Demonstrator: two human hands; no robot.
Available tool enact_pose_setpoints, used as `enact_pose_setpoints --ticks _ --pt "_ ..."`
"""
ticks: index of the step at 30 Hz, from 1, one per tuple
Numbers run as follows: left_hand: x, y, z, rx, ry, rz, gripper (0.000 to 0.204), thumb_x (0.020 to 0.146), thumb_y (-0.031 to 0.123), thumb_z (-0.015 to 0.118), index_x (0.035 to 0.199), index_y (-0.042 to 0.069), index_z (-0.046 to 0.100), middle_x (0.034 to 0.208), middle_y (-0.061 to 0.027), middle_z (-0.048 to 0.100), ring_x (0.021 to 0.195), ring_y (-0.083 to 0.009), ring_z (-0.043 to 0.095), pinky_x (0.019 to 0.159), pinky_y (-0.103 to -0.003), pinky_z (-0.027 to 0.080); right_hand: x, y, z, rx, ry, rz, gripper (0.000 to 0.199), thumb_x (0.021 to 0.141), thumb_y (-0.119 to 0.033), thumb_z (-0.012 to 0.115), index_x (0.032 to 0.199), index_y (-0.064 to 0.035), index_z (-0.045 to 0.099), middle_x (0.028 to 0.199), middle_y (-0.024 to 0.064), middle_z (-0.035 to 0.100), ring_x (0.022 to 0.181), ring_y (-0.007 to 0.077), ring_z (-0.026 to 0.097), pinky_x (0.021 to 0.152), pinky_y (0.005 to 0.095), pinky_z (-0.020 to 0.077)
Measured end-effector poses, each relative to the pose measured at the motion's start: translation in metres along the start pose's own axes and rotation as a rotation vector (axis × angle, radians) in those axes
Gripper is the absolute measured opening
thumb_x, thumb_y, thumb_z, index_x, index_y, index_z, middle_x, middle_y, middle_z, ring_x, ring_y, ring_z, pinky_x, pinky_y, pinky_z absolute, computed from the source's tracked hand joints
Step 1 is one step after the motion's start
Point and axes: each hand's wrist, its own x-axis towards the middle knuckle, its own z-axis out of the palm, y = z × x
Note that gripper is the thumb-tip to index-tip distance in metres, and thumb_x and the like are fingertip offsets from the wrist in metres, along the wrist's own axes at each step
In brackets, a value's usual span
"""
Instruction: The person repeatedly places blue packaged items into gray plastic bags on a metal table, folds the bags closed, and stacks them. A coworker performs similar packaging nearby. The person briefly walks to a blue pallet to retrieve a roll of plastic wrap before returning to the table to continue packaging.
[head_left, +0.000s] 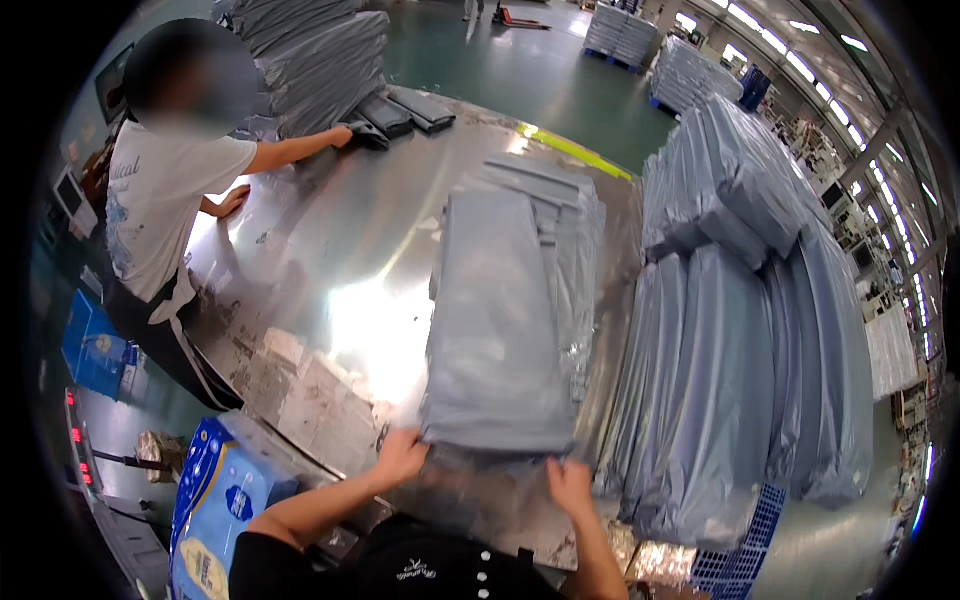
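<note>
A long, flat grey bundle [500, 310], which looks like folded sheeting in clear plastic, lies lengthwise in front of me on the shiny metal table [300, 250]. Under its right side shows a second layer of grey folded pieces [575, 250] with clear plastic. My left hand [403, 458] is closed at the near left corner of the bundle. At the near right corner my right hand [570, 485] is closed too. Both seem to grip the edge of a clear plastic bag [490, 462], whose film spreads between them at the near end.
Tall stacks of grey wrapped bundles [710, 370] stand close on the right, over a blue pallet [745, 540]. Across the table, a co-worker [170, 200] touches a dark folded piece [370, 135] beside another grey stack [320, 80]. A blue package [225, 500] sits by my left arm.
</note>
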Motion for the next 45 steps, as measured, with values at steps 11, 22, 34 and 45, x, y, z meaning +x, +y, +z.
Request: enact_pose_setpoints --ticks 11,22,34,45 --pt "-0.079 -0.085 0.072 -0.764 -0.077 -0.735 0.007 0.077 0.0 0.063 0.083 -0.002 0.063 0.077 -0.0128 0.066 0.066 -0.0183 0.067 0.059 -0.031 0.056 -0.084 0.022 0.099 0.013 0.181 -0.317 0.015 0.088 -0.023 0.061 0.093 -0.0096 0.066 0.084 0.0114 0.065 0.079 0.0304 0.063 0.069 0.0413 0.0504" --pt "-0.124 -0.061 0.06 -1.003 -0.175 -0.519 0.011 0.082 0.001 0.065 0.092 -0.004 0.068 0.084 -0.0096 0.069 0.076 -0.0179 0.068 0.067 -0.027 0.052 -0.041 -0.058 0.145 0.121 -0.055 -0.413 0.026 0.088 -0.027 0.06 0.095 -0.0039 0.068 0.083 0.0146 0.068 0.076 0.0342 0.065 0.069 0.0407 0.0513" --pt "-0.113 -0.064 0.054 -0.967 -0.302 -0.544 0.007 0.078 0.002 0.072 0.085 0.0 0.069 0.077 -0.0038 0.068 0.069 -0.0099 0.062 0.063 -0.022 0.049 -0.062 -0.082 0.175 0.265 0.003 -0.674 0.012 0.084 -0.014 0.064 0.087 -0.0031 0.06 0.085 0.0117 0.061 0.08 0.0335 0.058 0.07 0.041 0.0471" --pt "-0.11 -0.043 0.049 -0.767 -0.181 -0.347 0.037 0.073 0.0 0.076 0.103 -0.002 0.054 0.07 0.0001 0.062 0.07 -0.0092 0.059 0.063 -0.024 0.048 -0.069 -0.083 0.157 0.525 -0.022 -0.35 0.014 0.087 -0.015 0.063 0.092 -0.002 0.062 0.08 0.0112 0.06 0.073 0.027 0.058 0.065 0.0346 0.0467"
